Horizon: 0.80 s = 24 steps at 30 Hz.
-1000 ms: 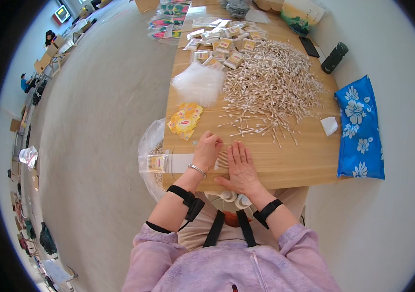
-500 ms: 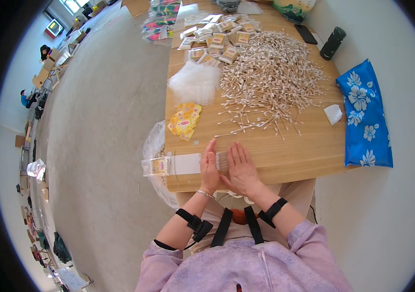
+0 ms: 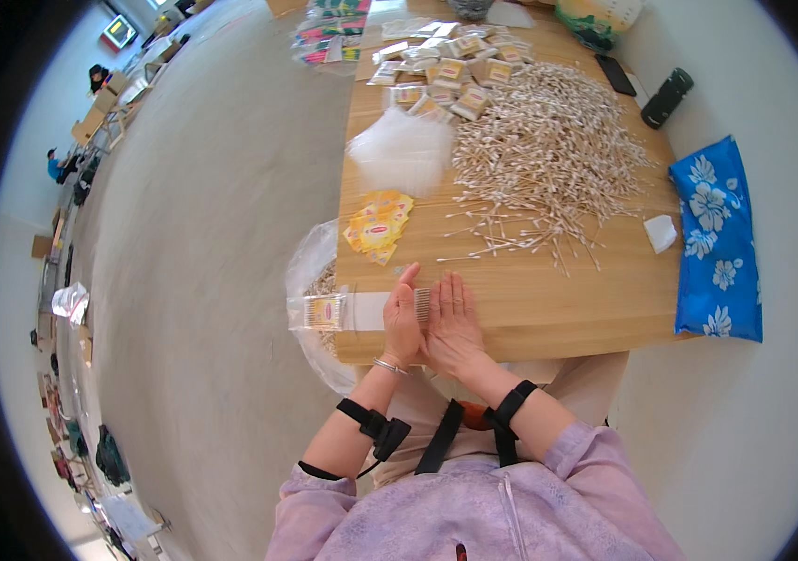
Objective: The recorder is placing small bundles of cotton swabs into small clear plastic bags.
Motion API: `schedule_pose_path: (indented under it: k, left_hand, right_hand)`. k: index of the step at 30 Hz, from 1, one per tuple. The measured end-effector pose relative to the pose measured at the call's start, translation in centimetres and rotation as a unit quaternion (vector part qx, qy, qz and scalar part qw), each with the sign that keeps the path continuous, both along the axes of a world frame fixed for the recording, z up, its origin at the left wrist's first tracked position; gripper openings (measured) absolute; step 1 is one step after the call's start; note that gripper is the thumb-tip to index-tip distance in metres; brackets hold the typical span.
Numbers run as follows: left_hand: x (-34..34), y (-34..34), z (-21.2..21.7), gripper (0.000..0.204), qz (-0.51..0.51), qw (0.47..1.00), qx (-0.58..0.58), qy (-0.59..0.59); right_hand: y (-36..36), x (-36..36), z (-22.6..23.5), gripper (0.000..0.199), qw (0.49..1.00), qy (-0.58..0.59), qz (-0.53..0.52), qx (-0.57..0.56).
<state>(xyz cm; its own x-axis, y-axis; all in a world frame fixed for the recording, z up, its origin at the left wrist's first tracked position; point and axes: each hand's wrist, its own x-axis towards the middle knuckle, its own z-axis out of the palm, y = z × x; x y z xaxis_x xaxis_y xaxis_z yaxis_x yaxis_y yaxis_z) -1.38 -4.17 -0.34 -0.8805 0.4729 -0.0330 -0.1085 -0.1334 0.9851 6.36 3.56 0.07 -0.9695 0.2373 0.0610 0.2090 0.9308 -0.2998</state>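
Note:
A row of cotton swabs (image 3: 422, 305) lies at the near edge of the wooden table, between my two hands. My left hand (image 3: 402, 323) stands on its edge at the left end of the row, fingers stretched out. Against the row's right side rests my right hand (image 3: 455, 323), flat with its fingers straight and side by side. A white strip (image 3: 367, 311) runs from under my left hand toward the table's left edge. At its far end is a clear packet of swabs (image 3: 323, 312) with a yellow label, jutting past the edge.
A large heap of loose swabs (image 3: 548, 150) covers the table's middle. Left of it lie yellow cards (image 3: 378, 227), clear bags (image 3: 403, 154) and filled packets (image 3: 450, 73). A blue floral pouch (image 3: 718, 238), crumpled tissue (image 3: 661, 234), black bottle (image 3: 668, 98) and phone (image 3: 615, 74) line the right.
My right hand has come closer to my left, and the row of swabs between them looks narrower. The whole view has shifted slightly, moving the table to the right.

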Motion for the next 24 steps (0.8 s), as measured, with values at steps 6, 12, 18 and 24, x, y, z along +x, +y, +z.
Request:
schedule_pose_path:
  k: [6, 12, 18, 24]
  left_hand:
    - [-2.4, -3.6, 0.8, 0.054, 0.04, 0.999, -0.032, 0.014]
    - [-2.8, -5.9, 0.7, 0.053, 0.049, 0.999, -0.005, -0.009]
    - [-3.1, -5.7, 1.0, 0.054, 0.053, 0.998, 0.026, -0.025]
    - [-3.2, -6.1, 0.6, 0.056, 0.046, 0.998, 0.031, -0.022]
  right_hand:
    - [-3.4, -2.9, -0.2, 0.08, 1.0, 0.008, 0.021, -0.01]
    - [-5.1, -3.1, 0.7, 0.082, 0.996, -0.034, 0.048, -0.063]
    - [-4.8, -3.5, 0.9, 0.083, 0.996, -0.022, 0.05, -0.066]
    - [-4.0, -2.7, 1.5, 0.083, 0.992, -0.015, 0.116, -0.05]
